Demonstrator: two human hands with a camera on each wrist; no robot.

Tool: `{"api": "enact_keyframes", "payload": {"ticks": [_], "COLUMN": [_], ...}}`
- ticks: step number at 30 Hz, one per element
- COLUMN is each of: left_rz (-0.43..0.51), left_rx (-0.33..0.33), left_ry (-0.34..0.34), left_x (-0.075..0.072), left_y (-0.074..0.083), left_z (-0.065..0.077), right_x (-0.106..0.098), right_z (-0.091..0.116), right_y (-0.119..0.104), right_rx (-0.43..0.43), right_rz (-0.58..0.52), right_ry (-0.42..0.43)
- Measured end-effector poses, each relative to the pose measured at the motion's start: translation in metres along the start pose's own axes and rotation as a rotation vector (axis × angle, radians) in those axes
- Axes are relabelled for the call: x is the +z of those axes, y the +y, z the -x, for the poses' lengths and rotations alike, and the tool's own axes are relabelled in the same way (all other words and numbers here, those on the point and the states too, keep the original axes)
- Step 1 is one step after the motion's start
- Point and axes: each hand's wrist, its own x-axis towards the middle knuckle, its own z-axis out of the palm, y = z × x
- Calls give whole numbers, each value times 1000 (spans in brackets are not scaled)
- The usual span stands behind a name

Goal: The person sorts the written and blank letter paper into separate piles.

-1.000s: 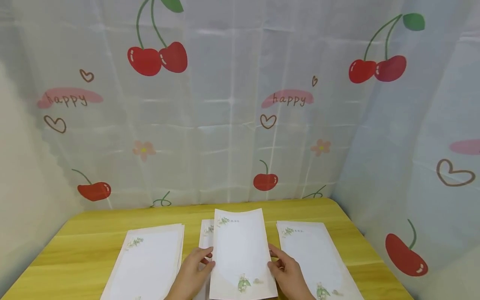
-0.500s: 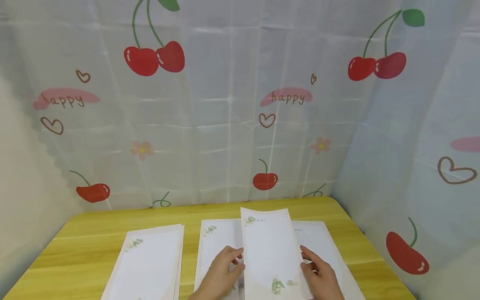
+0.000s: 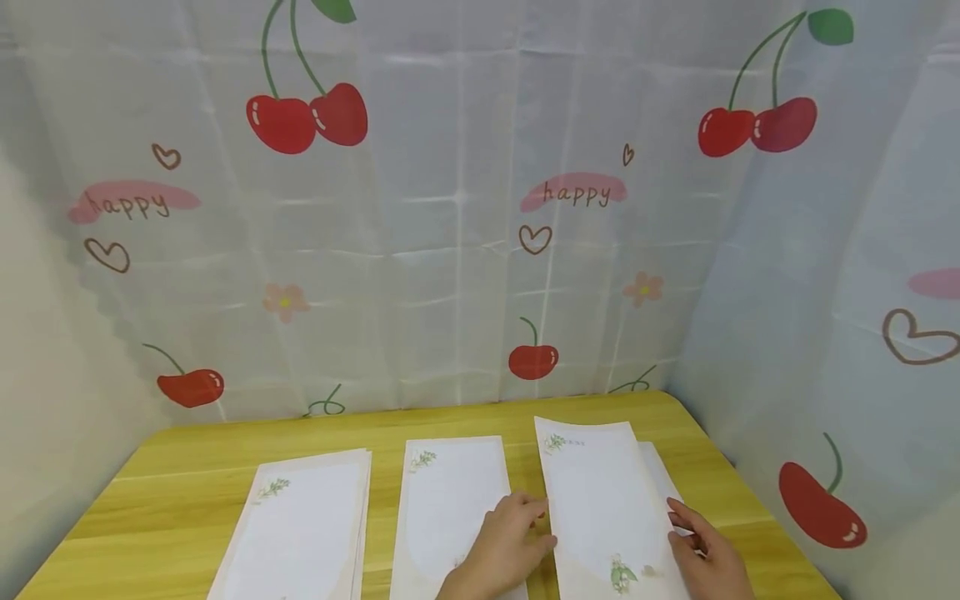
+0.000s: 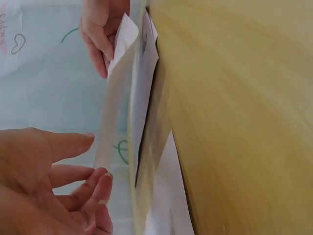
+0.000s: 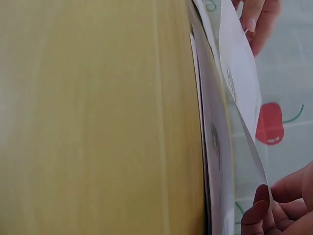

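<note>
A sheet of letter paper with green floral print at its top left and bottom hangs raised between both hands. My left hand pinches its left edge between thumb and fingers. On the opposite edge my right hand pinches it the same way. In the right wrist view the held sheet bows slightly and stands clear of the papers below. Under it, a right-hand stack of matching paper is mostly hidden. The middle paper stack lies on the table, partly behind my left hand.
At the left lies another stack of the same paper, its sheets slightly uneven at the right edge. Everything rests on a yellow wood-grain table. A pale curtain with cherry prints hangs behind the table and along its right side.
Both hands have carried the held sheet rightward, from over the middle stack to over the right stack. The middle stack is now uncovered by the sheet; the left stack has stayed in place.
</note>
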Motion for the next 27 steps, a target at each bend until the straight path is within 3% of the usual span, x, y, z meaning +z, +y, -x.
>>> {"api": "enact_keyframes", "payload": {"ticks": [4,8,12,18,27], "left_rz": [-13,14,-31,-78,-75], "left_rx": [24,8,0,-8,-12], "left_ry": [-21,-30,-36,-53,-56], "left_x": [13,25,32,38,41], "left_y": [6,9,10,4,5], "left_z": [-9,-17,-21,-26,-26], "right_x": [-9,-16,-19,-19,-19], "right_z": [-5,-9,-9,-12,-13], "right_y": [12,20,23,23,20], "right_rx": [-2,-10,3,-29,48], "right_rz": [49,51,77,282,345], "right_ry": [-10,-32,-42,-104,-119]}}
